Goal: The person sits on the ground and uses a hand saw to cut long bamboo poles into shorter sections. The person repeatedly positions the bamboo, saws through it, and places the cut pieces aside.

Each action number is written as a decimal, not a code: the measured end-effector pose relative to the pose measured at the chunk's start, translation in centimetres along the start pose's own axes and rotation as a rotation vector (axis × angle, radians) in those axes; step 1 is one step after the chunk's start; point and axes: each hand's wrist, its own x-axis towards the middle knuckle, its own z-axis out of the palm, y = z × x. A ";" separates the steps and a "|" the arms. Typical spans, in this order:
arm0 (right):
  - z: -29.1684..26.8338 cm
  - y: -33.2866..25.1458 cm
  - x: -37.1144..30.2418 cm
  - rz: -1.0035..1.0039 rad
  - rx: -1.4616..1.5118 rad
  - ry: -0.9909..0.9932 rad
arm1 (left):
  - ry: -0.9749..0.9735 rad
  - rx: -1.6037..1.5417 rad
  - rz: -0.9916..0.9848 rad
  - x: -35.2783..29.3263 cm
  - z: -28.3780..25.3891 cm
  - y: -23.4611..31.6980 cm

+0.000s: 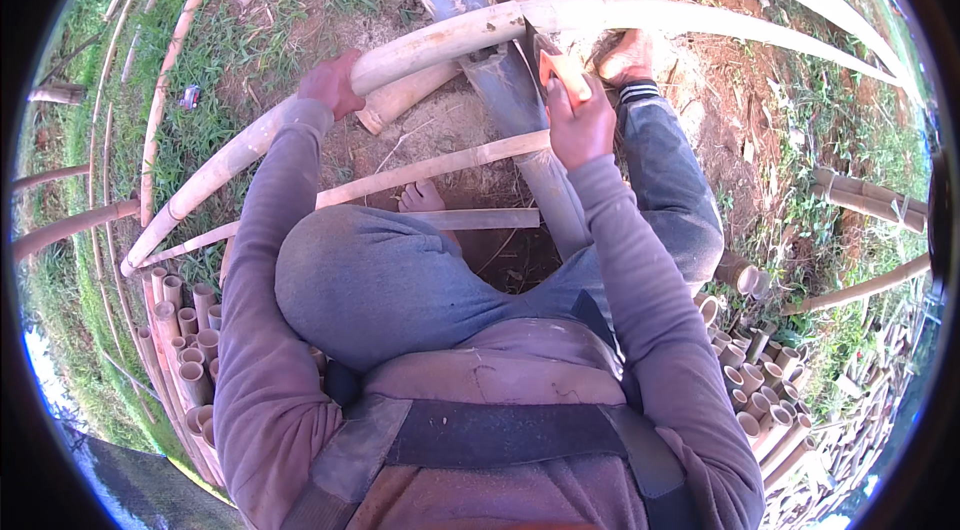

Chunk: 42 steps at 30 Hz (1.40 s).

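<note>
A long pale bamboo pole (440,42) runs across the view from the lower left to the upper right. My left hand (333,87) is closed round it, left of the middle. In my right hand (580,122) is a handsaw, gripped by its orange handle (564,73). The dark saw blade (529,45) stands against the near side of the pole; part of it is hidden by the pole. Under the pole lies a thick grey post (497,90), slanting toward my lap. A shorter bamboo piece (410,98) lies beneath the pole, beside the post.
A split bamboo strip (430,168) and a flat grey slat (480,219) lie between me and the pole. Cut bamboo tubes (190,330) stand bundled at my left, with more tubes (765,385) heaped at my right. My bare foot (628,55) rests beyond the post.
</note>
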 end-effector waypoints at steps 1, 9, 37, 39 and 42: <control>1.1 -1.0 1.7 0.033 0.072 0.018 | -0.008 0.033 -0.021 -0.2 0.0 0.0; -5.5 0.3 -2.5 -0.212 -0.101 0.125 | 0.145 0.000 0.044 -0.9 0.3 -1.1; 4.4 0.7 13.5 -0.245 0.089 -0.266 | 1.195 -2.235 -0.781 -12.1 2.7 -10.6; 2.5 2.5 17.0 -0.314 0.055 -0.219 | 1.159 -2.226 -0.730 -13.5 0.0 -7.6; 0.1 2.5 20.1 -0.314 0.107 -0.159 | 1.152 -2.205 -0.634 -15.9 -3.0 -3.9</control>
